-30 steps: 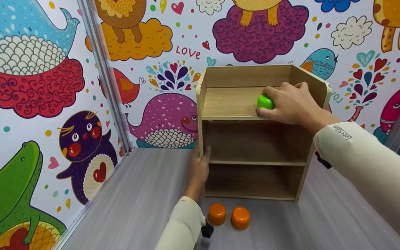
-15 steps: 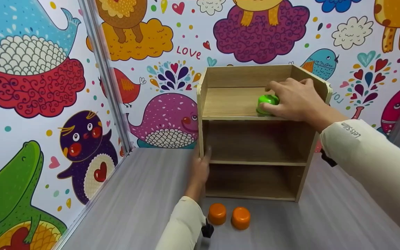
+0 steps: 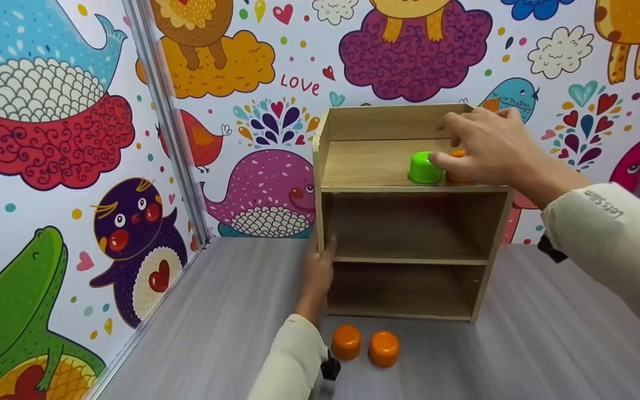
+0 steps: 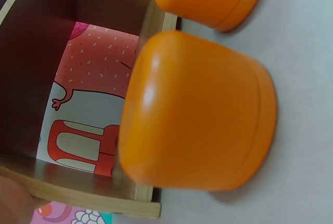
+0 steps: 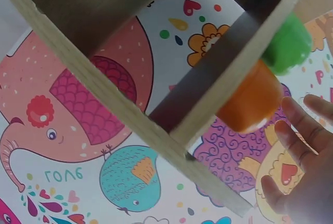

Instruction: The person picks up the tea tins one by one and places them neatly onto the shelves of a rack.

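A small wooden shelf unit stands on the table. My left hand grips its left side panel, with the thumb round the front edge. On the top shelf, a green cup-shaped plastic piece sits near the front. Just right of it is an orange cup-shaped piece, partly hidden by my right hand. In the right wrist view, the fingers of that hand are spread and stand apart from both the orange piece and the green piece.
Two more orange pieces, one on the left and one on the right, stand on the grey table in front of the shelf. Behind it rises a wall with cartoon animals, and a metal frame post runs up the corner.
My right hand has let go of the green piece and moved right and slightly up. The orange piece beside it has come into sight. My left hand has stayed on the shelf.
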The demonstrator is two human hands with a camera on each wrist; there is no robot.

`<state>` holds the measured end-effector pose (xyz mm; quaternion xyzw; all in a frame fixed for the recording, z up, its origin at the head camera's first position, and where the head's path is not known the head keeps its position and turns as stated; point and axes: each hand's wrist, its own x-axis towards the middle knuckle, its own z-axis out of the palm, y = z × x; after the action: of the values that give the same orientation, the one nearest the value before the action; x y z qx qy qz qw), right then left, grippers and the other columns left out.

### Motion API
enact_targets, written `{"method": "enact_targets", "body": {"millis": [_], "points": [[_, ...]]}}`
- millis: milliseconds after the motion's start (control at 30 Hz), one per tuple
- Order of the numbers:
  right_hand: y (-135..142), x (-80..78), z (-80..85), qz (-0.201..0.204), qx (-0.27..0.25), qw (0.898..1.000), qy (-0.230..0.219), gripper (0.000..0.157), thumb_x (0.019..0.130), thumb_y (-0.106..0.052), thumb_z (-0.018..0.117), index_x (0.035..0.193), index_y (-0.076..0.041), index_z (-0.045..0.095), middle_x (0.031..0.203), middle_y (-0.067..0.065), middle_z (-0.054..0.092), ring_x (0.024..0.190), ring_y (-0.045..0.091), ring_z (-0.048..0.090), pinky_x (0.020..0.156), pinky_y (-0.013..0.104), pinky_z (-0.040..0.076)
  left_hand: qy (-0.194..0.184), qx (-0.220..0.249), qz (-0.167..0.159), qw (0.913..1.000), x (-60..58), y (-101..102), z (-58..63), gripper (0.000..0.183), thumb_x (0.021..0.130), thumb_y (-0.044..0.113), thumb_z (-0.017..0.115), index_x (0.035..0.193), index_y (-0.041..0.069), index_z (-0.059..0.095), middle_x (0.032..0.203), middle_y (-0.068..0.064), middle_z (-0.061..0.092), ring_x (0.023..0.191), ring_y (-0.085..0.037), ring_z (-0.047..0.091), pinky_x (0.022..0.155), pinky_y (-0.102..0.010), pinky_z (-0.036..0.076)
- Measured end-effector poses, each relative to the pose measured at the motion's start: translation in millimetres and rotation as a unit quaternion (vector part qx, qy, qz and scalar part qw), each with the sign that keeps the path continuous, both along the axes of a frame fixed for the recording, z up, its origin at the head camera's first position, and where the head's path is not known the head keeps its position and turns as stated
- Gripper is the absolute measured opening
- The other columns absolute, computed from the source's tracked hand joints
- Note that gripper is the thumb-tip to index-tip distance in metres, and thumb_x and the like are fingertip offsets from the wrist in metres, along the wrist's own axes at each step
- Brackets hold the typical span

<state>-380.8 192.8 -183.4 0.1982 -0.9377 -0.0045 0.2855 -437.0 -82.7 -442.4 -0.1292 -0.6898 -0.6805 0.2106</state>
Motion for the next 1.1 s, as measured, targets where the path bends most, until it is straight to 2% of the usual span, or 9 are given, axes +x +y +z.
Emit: {"method": "enact_targets", "body": {"millis": [300, 533, 667, 833, 1067, 1100], "points": [[6.9, 22.6, 1.3, 0.057, -0.006, 0.996, 0.067, 0.044, 0.086, -0.049, 0.052, 0.113, -0.015, 0.055, 0.08, 0.003, 0.056, 0.082, 0.021, 0.049, 0.08, 0.056, 0.029, 0.017, -0.002, -0.001, 0.9998, -3.5, -0.9, -3.5, 0.061, 0.096, 0.042, 0.048, 0.15, 0.03, 0.022, 0.154, 0.006, 0.025, 0.14, -0.012, 0.023, 0.116, -0.039, 0.016], [11.4, 36.4, -11.0, 0.094, -0.025, 0.992, 0.085, 0.048, 0.083, -0.048, 0.058, 0.119, -0.016, 0.058, 0.095, 0.007, 0.065, 0.09, 0.024, 0.054, 0.085, 0.057, 0.03, 0.02, 0.004, -0.004, 0.9998, -4.2, -1.3, -4.0, 0.061, 0.096, 0.042, 0.048, 0.15, 0.03, 0.021, 0.154, 0.007, 0.024, 0.141, -0.012, 0.022, 0.116, -0.039, 0.015], [14.8, 41.1, -21.5, 0.106, -0.031, 0.989, 0.094, 0.046, 0.083, -0.047, 0.058, 0.118, -0.018, 0.059, 0.096, 0.007, 0.065, 0.094, 0.025, 0.053, 0.083, 0.054, 0.032, 0.023, 0.007, -0.006, 0.9997, -4.9, -1.4, -4.1, 0.059, 0.097, 0.037, 0.048, 0.15, 0.029, 0.022, 0.154, 0.007, 0.024, 0.141, -0.011, 0.022, 0.116, -0.038, 0.016], [17.8, 44.3, -36.3, 0.125, -0.034, 0.986, 0.1, 0.046, 0.081, -0.046, 0.061, 0.116, -0.017, 0.059, 0.096, 0.006, 0.064, 0.094, 0.022, 0.051, 0.082, 0.05, 0.033, 0.024, 0.015, -0.011, 0.9995, 9.5, -1.5, 8.9, 0.058, 0.098, 0.024, 0.051, 0.149, 0.017, 0.025, 0.154, -0.002, 0.026, 0.141, -0.018, 0.022, 0.116, -0.04, 0.017], [19.0, 48.8, -57.1, 0.146, -0.043, 0.984, 0.093, 0.046, 0.079, -0.044, 0.064, 0.116, -0.017, 0.058, 0.098, 0.002, 0.063, 0.094, 0.019, 0.05, 0.085, 0.047, 0.034, 0.019, 0.006, 0.001, 0.9998, 14.5, 0.7, 12.8, 0.061, 0.097, 0.029, 0.052, 0.149, 0.016, 0.026, 0.153, -0.005, 0.027, 0.141, -0.019, 0.024, 0.115, -0.04, 0.018], [18.7, 49.4, -60.1, 0.149, -0.045, 0.984, 0.091, 0.045, 0.079, -0.044, 0.065, 0.115, -0.017, 0.058, 0.097, 0.001, 0.062, 0.094, 0.018, 0.05, 0.085, 0.047, 0.034, 0.015, 0.006, 0.0, 0.9999, 18.6, 1.0, 16.7, 0.06, 0.097, 0.027, 0.052, 0.149, 0.015, 0.025, 0.153, -0.006, 0.027, 0.141, -0.02, 0.023, 0.116, -0.04, 0.018]]}}
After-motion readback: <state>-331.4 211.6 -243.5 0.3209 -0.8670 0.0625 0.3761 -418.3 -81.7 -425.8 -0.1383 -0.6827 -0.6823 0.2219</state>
